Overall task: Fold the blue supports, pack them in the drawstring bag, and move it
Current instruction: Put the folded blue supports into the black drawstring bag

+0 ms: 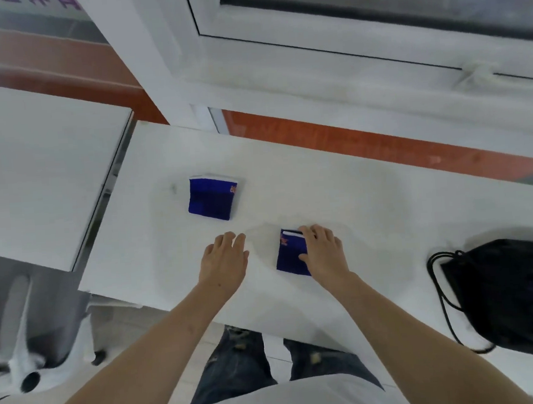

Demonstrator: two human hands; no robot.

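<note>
Counting two blue supports on the white table (pixel 351 177), both folded into small soft fabric rectangles with a white edge and an orange mark. One folded support (pixel 213 197) lies alone toward the far left, well apart from both hands. The second support (pixel 289 257) sits near the front edge, and the right hand (pixel 324 251) lies flat on its right side, fingers spread and thumb pressing the cloth, not closed around it. The left hand (pixel 225 261) rests open, palm down on the bare tabletop just beside that support, holding nothing. One black drawstring bag (pixel 511 298), limp and crumpled, lies at the right end of the table, its thin black cord (pixel 440 297) looping out toward the edge.
</note>
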